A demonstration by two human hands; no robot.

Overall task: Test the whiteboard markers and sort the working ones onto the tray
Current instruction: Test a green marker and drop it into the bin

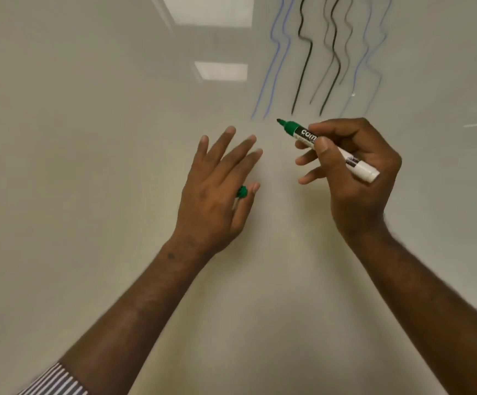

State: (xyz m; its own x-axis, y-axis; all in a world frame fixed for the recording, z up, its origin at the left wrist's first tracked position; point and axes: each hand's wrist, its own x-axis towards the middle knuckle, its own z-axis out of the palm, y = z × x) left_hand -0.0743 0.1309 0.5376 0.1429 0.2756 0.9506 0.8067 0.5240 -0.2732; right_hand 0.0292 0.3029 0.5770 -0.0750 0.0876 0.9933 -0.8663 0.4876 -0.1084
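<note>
Presently an uncapped green marker (328,151) is gripped in the right hand (354,172), tip raised just short of the whiteboard (89,138), below wavy blue and black test lines (328,52). For a fair test, the tip is best pressed lightly and drawn down on bare board beside those lines, so a green stroke can be judged. The left hand (217,192) is spread, fingers straight, with the green cap (242,192) pinched between thumb and palm. The marker's barrel is white with a dark label. No tray is seen.
</note>
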